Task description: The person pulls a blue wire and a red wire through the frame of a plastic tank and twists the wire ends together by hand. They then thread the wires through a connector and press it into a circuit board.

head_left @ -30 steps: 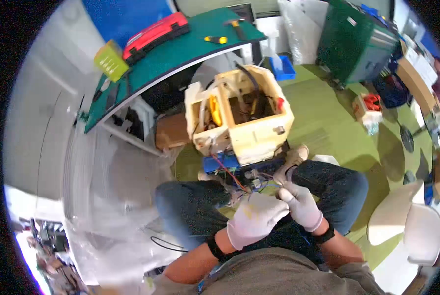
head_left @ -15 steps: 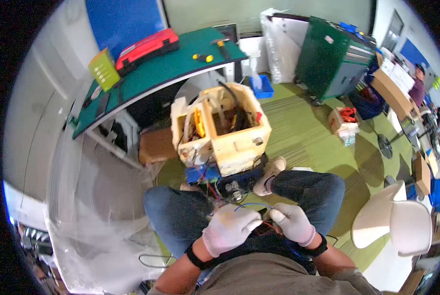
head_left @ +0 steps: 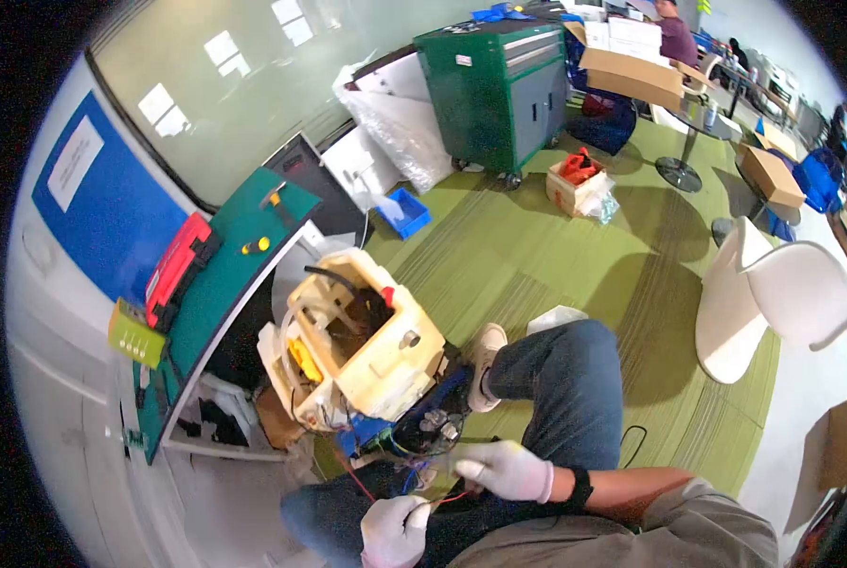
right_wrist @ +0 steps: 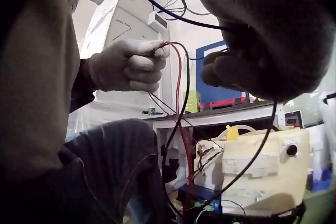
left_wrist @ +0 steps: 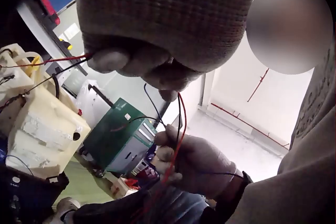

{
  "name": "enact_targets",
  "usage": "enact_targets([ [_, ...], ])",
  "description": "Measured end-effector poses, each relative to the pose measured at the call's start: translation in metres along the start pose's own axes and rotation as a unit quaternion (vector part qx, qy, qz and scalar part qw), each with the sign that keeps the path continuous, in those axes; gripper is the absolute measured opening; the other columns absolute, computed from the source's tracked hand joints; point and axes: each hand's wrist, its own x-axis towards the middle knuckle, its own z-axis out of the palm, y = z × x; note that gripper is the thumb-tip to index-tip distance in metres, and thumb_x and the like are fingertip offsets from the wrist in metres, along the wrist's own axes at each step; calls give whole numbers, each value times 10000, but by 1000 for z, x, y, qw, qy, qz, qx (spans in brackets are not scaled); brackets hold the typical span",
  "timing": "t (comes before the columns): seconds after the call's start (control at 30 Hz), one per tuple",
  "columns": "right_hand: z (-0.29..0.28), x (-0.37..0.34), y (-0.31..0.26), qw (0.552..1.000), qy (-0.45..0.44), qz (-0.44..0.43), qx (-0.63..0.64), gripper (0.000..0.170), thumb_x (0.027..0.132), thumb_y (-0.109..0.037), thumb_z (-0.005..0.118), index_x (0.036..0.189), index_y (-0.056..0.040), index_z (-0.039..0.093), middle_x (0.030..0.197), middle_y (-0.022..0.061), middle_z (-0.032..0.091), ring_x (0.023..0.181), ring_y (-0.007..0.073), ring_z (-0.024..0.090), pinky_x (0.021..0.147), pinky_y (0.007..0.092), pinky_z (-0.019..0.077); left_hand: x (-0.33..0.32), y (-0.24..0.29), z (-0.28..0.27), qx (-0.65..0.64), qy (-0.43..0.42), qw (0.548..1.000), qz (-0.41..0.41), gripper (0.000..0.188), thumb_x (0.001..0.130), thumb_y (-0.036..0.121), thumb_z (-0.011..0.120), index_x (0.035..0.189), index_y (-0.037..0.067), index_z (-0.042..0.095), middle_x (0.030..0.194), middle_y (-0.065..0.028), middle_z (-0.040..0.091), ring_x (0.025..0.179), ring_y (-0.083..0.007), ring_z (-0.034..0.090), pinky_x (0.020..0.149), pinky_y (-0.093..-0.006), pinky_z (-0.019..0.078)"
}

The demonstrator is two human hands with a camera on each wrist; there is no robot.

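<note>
My gloved left hand (head_left: 395,530) pinches a red wire (right_wrist: 180,77) and a black wire (right_wrist: 187,82) between thumb and fingers; both loop downward in the right wrist view. My gloved right hand (head_left: 508,471) is a little ahead and to the right, its fingers curled on a thin blue wire (left_wrist: 152,97). A darker blue lead (right_wrist: 157,7) also runs to this hand. Before my knees stands a cream plastic housing (head_left: 390,374), open at the top, with a yellow part (head_left: 304,360) inside. Wires run out from a blue box (head_left: 355,437) at its base.
On the left, a green-topped bench (head_left: 217,282) carries a red toolbox (head_left: 177,268), a hammer (head_left: 274,197) and a yellow-handled tool (head_left: 256,246). A green cabinet (head_left: 480,104), blue bin (head_left: 404,214) and small box (head_left: 575,189) stand behind. To the right is a white chair (head_left: 802,289).
The head view has swung right, so the bench and housing sit further left. My hands, close together before, are now apart, the left one lower in view. The wires are still held.
</note>
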Motion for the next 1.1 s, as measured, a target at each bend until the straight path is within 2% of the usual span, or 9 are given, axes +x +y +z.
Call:
enact_targets([
  [0.07, 0, -2, 7, 999, -32, -3, 8, 275, 983, -308, 537, 975, -59, 654, 776, 187, 624, 728, 377, 617, 676, 404, 506, 9, 11, -8, 30, -9, 999, 40, 112, 878, 102, 616, 910, 14, 677, 879, -132, 698, 826, -247, 682, 722, -346, 522],
  [0.2, -10, 1, 8, 991, -37, 51, 119, 333, 1000, -334, 518, 910, -43, 651, 683, 86, 635, 624, 185, 627, 622, 325, 510, 21, 20, 3, -4, -48, 998, -40, 79, 858, 81, 649, 893, 18, 680, 821, -151, 675, 742, -286, 673, 686, -332, 519],
  [0.3, -22, 11, 7, 988, -34, 75, 132, 341, 1004, -336, 511, 898, -44, 652, 687, 77, 638, 626, 155, 625, 613, 307, 508, 33, 27, 20, 26, -79, 996, 8, 70, 846, 94, 675, 869, 28, 681, 794, -144, 667, 725, -293, 666, 667, -340, 517],
  [0.4, -26, 19, 7, 981, -44, 88, 167, 327, 999, -322, 518, 902, -39, 650, 702, 90, 637, 652, 200, 634, 635, 322, 511, 42, 29, 27, 22, -61, 998, 14, 77, 842, 89, 670, 867, 17, 681, 796, -143, 672, 724, -286, 668, 677, -343, 519],
  [0.6, -17, 28, 37, 984, 2, -95, 149, 289, 985, -282, 534, 928, -23, 649, 810, 124, 647, 719, 291, 632, 682, 358, 509, 63, 38, 21, 10, -37, 999, 9, 110, 865, 118, 648, 910, 29, 694, 831, -143, 683, 750, -285, 672, 692, -345, 523],
  [0.73, -29, 21, 25, 933, -89, 49, 345, 302, 984, -278, 539, 914, -5, 647, 822, 129, 651, 737, 264, 640, 705, 357, 511, 55, 27, 42, -7, -55, 996, -73, 111, 778, 92, 704, 841, 2, 688, 771, -154, 668, 694, -288, 656, 655, -344, 509],
  [0.77, -42, 20, 16, 941, -146, 103, 287, 291, 976, -280, 555, 924, -11, 652, 816, 131, 654, 757, 254, 648, 713, 354, 516, 54, 27, 43, 7, -57, 996, -70, 116, 779, 95, 705, 839, -2, 687, 771, -157, 668, 692, -286, 657, 655, -340, 510],
  [0.87, -39, 14, 19, 985, -39, -56, 159, 266, 957, -279, 584, 958, -23, 657, 804, 136, 653, 751, 265, 648, 696, 362, 518, 57, 32, 41, 41, -70, 995, -53, 134, 786, 124, 714, 842, 4, 695, 773, -151, 669, 693, -289, 655, 658, -346, 508],
  [1.1, -88, -1, -1, 976, -185, -107, -32, 184, 880, -266, 655, 943, -93, 666, 755, 142, 648, 720, 349, 650, 654, 427, 520, 76, 19, 38, 59, -224, 960, 154, 159, 834, 276, 698, 863, 121, 717, 703, -71, 627, 667, -293, 610, 593, -404, 450],
])
